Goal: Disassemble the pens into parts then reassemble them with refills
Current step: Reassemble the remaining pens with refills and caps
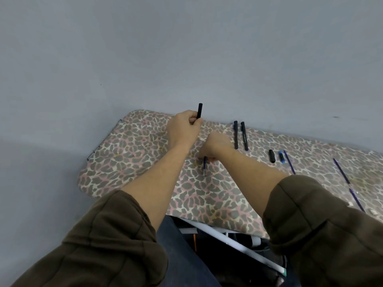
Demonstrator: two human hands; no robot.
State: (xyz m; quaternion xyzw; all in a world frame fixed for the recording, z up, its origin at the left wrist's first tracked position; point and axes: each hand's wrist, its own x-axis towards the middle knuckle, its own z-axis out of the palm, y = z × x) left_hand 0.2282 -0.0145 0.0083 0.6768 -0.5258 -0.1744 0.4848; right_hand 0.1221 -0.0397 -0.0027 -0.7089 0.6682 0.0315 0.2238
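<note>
My left hand (184,126) grips a black pen barrel (199,110) upright, its top end sticking out above my fist. My right hand (214,145) is curled low over the board and pinches a thin blue refill (204,167) that points toward me. Two whole black pens (240,135) lie side by side just right of my right hand. Further right lie a black cap (271,155), a small blue piece (281,157) and a loose blue refill (289,162). Two more refills (348,184) lie end to end near the right edge.
Everything lies on an ironing board (132,154) with a leopard-print cover, set against a grey wall (186,48). The board's rounded end is at the left. Below its near edge show white frame tubes (232,239) and my lap.
</note>
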